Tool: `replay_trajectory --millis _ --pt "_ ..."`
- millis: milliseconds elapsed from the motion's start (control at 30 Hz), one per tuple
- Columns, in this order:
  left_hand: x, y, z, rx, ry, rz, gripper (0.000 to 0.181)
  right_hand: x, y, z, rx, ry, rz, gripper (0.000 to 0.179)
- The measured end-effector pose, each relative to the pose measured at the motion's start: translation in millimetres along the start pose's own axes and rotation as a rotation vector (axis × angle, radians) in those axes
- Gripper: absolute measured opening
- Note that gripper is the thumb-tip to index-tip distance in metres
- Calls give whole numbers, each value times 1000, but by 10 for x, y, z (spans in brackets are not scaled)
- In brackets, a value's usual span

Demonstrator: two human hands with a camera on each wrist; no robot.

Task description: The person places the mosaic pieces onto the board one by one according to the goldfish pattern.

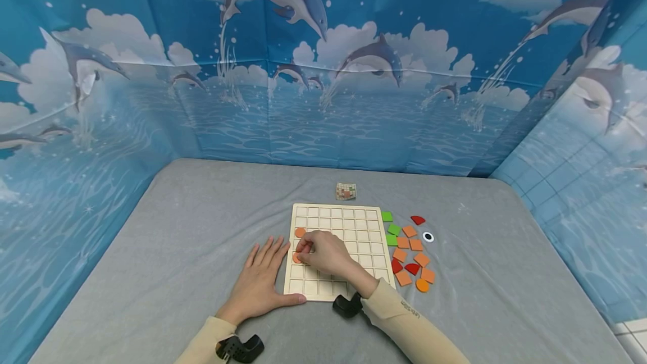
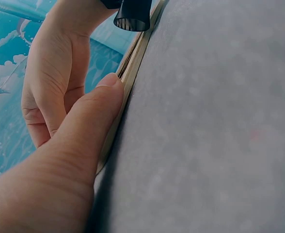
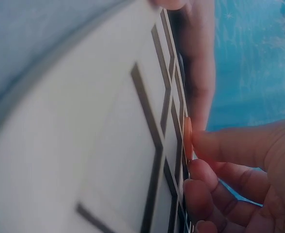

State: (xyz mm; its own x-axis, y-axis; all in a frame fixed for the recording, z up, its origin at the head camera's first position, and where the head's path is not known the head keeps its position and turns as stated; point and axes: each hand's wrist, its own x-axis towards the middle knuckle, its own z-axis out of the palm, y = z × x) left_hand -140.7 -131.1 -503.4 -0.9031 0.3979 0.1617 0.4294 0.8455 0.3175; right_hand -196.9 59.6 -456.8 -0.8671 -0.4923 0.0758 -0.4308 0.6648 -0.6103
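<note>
One hand (image 1: 326, 253) pinching orange disc (image 3: 187, 137), grey cloth (image 1: 202, 223), dolphin-print curtain (image 1: 323, 128)

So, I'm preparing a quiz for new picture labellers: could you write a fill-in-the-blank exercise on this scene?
1. The right hand touches an ____ disc on the wooden grid board.
2. At the board's near edge lies the ____ of the left hand.
3. The visible green tiles beside the board number ____.

Missing words: orange; thumb; three.
</note>
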Motion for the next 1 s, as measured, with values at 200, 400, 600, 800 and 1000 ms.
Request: replay_trajectory --millis 200,400,600,800,1000 --pt "7 -1 5 2 -7 0 116 -15 5 -5 0 -4 7 5" --pt "4 3 2 3 -4 -3 117 -63 16 -48 14 -13 18 4" --pt "11 -2 16 8 4 -3 117 -151 54 -169 13 27 -2 4" --pt "11 -4 19 9 -5 -16 118 -272 117 -302 10 69 7 4" --pt "12 4 17 11 -12 -22 118 -392 201 -406 -12 118 44 5"
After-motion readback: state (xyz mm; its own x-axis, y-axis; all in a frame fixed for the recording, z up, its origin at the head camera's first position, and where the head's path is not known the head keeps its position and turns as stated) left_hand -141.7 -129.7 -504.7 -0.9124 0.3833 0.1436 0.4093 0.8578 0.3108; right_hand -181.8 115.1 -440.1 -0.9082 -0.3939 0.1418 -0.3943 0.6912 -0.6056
